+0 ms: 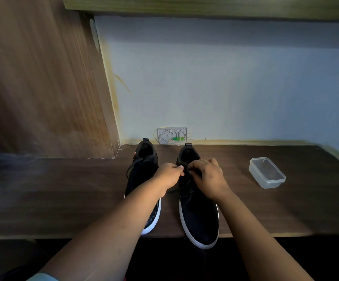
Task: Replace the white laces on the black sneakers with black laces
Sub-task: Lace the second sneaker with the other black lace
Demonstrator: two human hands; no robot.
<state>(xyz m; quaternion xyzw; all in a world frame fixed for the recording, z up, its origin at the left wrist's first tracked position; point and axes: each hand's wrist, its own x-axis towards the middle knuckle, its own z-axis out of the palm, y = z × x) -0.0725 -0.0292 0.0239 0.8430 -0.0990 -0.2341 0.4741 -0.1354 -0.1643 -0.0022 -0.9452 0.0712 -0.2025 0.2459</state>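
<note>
Both hands meet at throat of right sneaker (199, 211) on desk (266, 209). Left hand (169, 175) pinches black lace (185, 169); right hand (207, 177) curled round lace too. Sneaker's long axis runs from grip back toward person. Left sneaker (144, 165) just left of grip, black-laced.

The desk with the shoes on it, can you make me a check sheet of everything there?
Surface: dark wooden desk.
Job's things: two black sneakers, left sneaker and right sneaker, toes toward the person; black lace on the left; no white laces seen.
Clutter: clear plastic box, looks empty.
Hands: left hand and right hand pinch the right sneaker's lace.
Cables: thin wire at white wall box.
Surroundings: pale wall, wooden panel.
</note>
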